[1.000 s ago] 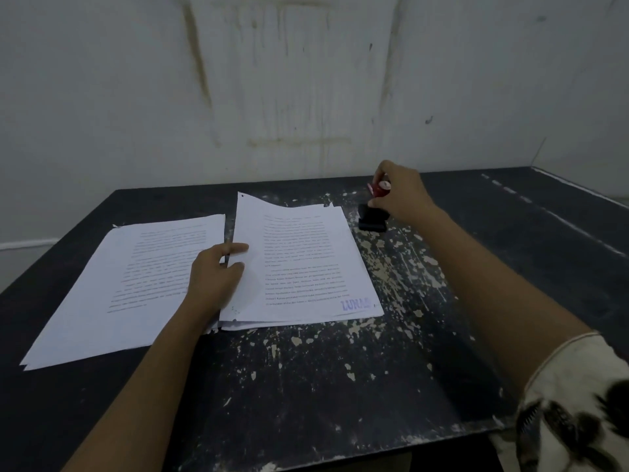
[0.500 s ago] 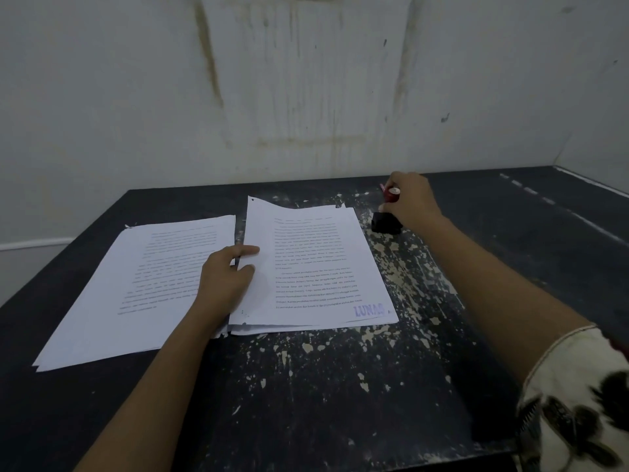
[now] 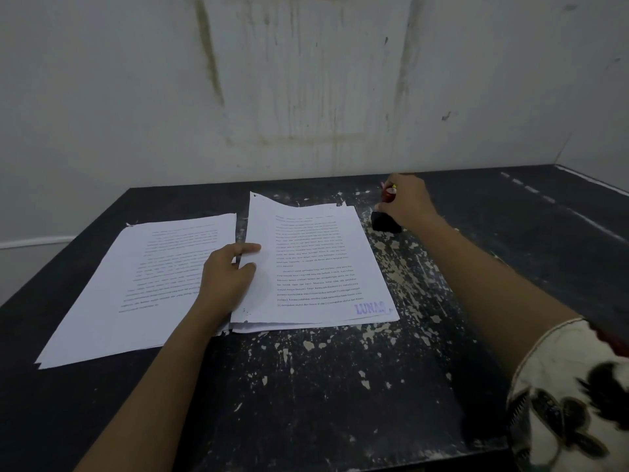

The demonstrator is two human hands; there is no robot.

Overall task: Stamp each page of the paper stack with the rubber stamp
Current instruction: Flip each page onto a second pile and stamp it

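1. right hand (image 3: 410, 202) fingers wrapped around the rubber stamp (image 3: 386, 212), its base down on the table (image 3: 306, 386).
2. left hand (image 3: 226, 277) fingers pinching the paper stack (image 3: 316, 264) edge; the purple mark (image 3: 370, 308) lies right of them.

Near bench (image 3: 306, 386) lies bare — two paper piles (image 3: 143, 284) fill the middle, an ink pad (image 3: 384, 223) right.

The top page (image 3: 316, 264) of the right stack carries a purple stamp mark (image 3: 370, 308) at its near right corner; it seems to read "LUNAS". The printed lines on both stacks are too small to read.
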